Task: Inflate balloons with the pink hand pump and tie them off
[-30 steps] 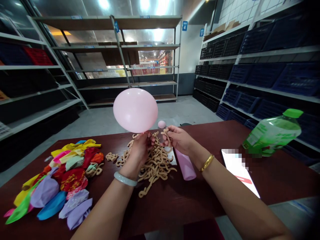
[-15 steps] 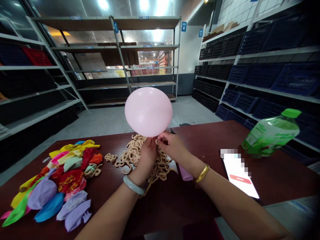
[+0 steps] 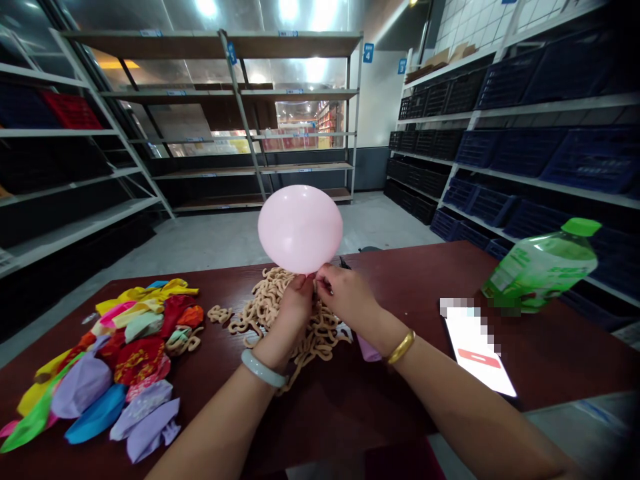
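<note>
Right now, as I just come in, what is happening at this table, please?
A person's left hand holds a blown-up pink balloon by its neck, and the right hand works close beside it. Both are above a heap of tan strands. Limp balloons lie to the left; a phone and a bottle are to the right.

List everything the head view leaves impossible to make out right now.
All in the head view:
- Neck of the pink balloon: hidden by fingers of the left hand and right hand.
- Whatever the right fingertips may pinch: covered by the fingers.
- Most of the purple roll: behind the right hand.
- Phone, upper screen: pixelated.
</note>
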`<state>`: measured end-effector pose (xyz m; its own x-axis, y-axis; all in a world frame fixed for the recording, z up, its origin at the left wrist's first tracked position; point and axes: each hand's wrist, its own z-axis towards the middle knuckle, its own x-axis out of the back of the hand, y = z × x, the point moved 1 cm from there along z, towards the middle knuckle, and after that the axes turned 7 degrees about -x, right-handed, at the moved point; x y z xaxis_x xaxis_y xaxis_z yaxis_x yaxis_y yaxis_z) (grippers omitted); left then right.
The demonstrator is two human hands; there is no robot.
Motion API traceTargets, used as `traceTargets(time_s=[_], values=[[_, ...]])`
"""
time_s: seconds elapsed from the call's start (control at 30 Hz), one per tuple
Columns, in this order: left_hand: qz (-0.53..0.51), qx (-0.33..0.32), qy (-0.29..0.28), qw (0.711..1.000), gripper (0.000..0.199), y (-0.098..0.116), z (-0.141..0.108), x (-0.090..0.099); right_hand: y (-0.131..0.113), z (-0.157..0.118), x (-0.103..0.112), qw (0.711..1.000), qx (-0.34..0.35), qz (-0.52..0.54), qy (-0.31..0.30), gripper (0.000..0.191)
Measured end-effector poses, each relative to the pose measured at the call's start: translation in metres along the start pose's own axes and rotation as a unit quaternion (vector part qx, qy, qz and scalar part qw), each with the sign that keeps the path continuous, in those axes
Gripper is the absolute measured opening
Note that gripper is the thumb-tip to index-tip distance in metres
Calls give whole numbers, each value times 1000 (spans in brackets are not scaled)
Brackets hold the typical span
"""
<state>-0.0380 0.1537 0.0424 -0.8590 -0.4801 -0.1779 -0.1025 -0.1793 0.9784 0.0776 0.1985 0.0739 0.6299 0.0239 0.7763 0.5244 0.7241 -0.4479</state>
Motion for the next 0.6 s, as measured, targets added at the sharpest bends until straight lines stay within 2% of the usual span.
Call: traceTargets(time_s=[0.1, 0.2, 0.3, 0.43, 0.6], values=[[-16, 36, -8, 999, 20, 2, -3, -1, 2, 0, 0, 999, 16, -35, -8, 12], [-4, 17, -10, 1000, 19, 2, -2, 0, 3, 0, -1, 999, 30, -41, -17, 11], [-19, 1, -35, 999, 11, -1, 2, 1, 6, 2, 2, 999, 39, -8, -26, 12], [-24, -19, -31, 999, 11, -1, 11, 9, 15, 9, 16, 993, 28, 110, -16, 16], [-5, -34, -6, 999, 18, -1, 23, 23, 15, 12, 34, 948, -17, 312, -62, 19]])
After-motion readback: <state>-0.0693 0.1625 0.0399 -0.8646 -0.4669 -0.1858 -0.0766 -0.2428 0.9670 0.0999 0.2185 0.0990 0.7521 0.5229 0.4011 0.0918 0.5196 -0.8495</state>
